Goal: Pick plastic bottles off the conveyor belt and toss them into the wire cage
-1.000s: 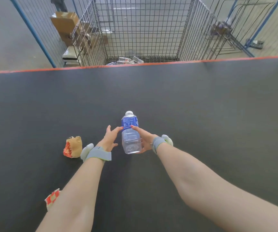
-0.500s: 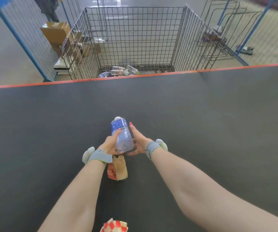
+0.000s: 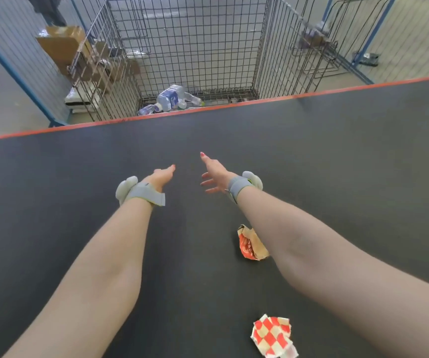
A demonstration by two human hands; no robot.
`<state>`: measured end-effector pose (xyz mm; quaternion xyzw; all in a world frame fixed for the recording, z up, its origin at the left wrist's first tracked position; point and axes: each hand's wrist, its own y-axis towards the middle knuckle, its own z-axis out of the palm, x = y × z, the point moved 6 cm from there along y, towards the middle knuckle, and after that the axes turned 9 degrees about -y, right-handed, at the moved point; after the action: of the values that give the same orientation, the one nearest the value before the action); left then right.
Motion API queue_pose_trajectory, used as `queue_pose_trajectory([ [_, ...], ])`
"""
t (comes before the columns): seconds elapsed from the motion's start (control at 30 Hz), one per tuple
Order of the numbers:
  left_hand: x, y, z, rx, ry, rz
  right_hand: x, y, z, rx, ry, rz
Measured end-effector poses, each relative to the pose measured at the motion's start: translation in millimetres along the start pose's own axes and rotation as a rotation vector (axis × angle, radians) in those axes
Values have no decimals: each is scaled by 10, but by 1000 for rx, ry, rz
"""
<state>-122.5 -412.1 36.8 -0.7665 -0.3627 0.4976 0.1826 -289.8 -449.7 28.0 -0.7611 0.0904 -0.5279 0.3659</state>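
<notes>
both hands are stretched out above the conveyor belt (image 3: 337,151), the left hand (image 3: 160,177) and right hand (image 3: 214,174) with fingers apart and nothing held, though the left fingers are largely foreshortened. a blue-labelled bottle (image 3: 170,98) is seen blurred low inside the wire cage (image 3: 195,34), among other bottles partly hidden by the belt's orange edge; whether it is resting cannot be told. a crumpled wrapper (image 3: 251,244) is partly covered by the right forearm.

Matt dark belt (image 3: 337,151); bare-wire metal cage (image 3: 195,42); clear glossy plastic bottle (image 3: 169,98).
</notes>
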Motion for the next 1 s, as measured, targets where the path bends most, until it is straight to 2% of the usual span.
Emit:
queue_pose_trajectory([
  [0.1, 530, -78, 128, -7, 171, -32, -208, -88, 163, 29, -62, 25],
  [0.23, 993, -195, 187, -5, 235, -16, -429, -194, 337, 55, -129, 48],
  [0.4, 1537, -518, 72, -93, 430, -31, -690, -412, 522, 92, -236, 60],
  [0.73, 2544, -1238, -381, -214, 590, -58, -1271, -883, 988, 138, -460, 92],
  [0.83, 2937, -1455, -384, -89, 678, -14, -1449, -1015, 1163, 183, -626, 79],
  [0.9, 3194, -1573, -380, -12, 745, -35, -1592, -1106, 1315, 271, -827, 34],
  [1.0, 3440, -1646, -452, -59, 816, -73, -1807, -1238, 1589, 343, -1089, -12],
])
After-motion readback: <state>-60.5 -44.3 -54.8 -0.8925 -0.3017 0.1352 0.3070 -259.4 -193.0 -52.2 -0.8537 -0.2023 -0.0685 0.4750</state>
